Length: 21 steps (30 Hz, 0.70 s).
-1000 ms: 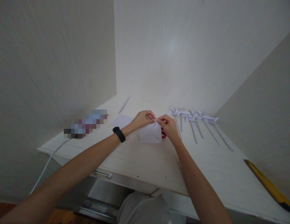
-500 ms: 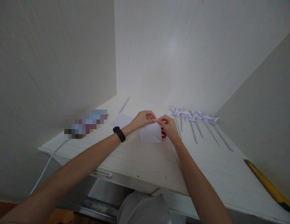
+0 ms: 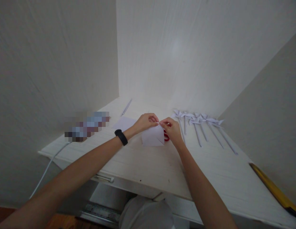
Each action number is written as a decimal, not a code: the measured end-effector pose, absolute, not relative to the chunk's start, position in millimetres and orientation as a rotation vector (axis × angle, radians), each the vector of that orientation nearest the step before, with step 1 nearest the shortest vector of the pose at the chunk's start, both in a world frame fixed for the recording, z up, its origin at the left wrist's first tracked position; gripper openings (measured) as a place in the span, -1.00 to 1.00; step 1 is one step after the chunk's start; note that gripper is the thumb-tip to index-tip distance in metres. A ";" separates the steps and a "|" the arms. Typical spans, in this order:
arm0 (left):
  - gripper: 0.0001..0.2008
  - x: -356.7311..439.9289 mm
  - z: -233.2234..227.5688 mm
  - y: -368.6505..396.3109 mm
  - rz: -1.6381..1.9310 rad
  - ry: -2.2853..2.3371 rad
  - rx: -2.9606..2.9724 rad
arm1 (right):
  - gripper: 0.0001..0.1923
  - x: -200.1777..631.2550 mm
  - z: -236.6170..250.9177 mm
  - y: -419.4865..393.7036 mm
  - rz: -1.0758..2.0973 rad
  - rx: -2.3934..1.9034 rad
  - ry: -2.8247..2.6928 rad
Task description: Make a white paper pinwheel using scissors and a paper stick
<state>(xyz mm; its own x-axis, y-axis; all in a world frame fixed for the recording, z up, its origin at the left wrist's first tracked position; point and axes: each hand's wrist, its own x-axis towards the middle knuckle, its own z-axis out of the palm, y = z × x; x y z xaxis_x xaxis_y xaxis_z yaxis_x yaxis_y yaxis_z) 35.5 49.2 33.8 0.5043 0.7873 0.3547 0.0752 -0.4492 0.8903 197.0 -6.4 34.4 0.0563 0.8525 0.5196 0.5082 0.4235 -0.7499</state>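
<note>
A white square of paper [image 3: 153, 137] with cut corners lies in the middle of the white desk [image 3: 148, 165]. My left hand [image 3: 146, 121] and my right hand [image 3: 172, 128] meet at its far edge, and both pinch the paper's far corner between fingertips. Red scissors [image 3: 166, 135] lie on the desk just under my right hand, mostly hidden by the paper and the hand. A black band sits on my left wrist.
Several finished white paper pinwheels on sticks [image 3: 200, 125] lie in a row to the right. Another white sheet [image 3: 124, 122] and a thin stick [image 3: 126, 107] lie to the left. A blurred object [image 3: 87, 126] with a white cable sits at the left edge. A yellow tool [image 3: 274, 189] lies at the right.
The two hands stay together at the paper's far corner, with only small finger movements. The paper's right flap has folded in slightly.
</note>
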 end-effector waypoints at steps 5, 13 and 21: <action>-0.87 35.3 40.4 45.4 0.992 0.732 1.777 | -0.81 198.2 34.8 -5.4 0.449 -1.229 -1.561; -0.88 34.1 41.8 45.7 1.013 0.747 1.795 | -0.80 198.8 29.9 -3.8 0.594 -1.242 -1.508; -0.92 35.3 43.6 33.8 1.134 0.804 2.036 | -0.82 195.9 32.1 -5.3 0.613 -1.237 -1.498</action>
<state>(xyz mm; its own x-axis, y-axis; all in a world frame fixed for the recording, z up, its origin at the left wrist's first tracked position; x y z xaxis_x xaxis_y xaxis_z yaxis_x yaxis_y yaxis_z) 35.3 33.8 43.6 0.4341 0.7672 0.4722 0.1916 -0.5908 0.7838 195.9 -5.3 32.1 0.0853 0.9161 0.3919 0.3786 0.3340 -0.8632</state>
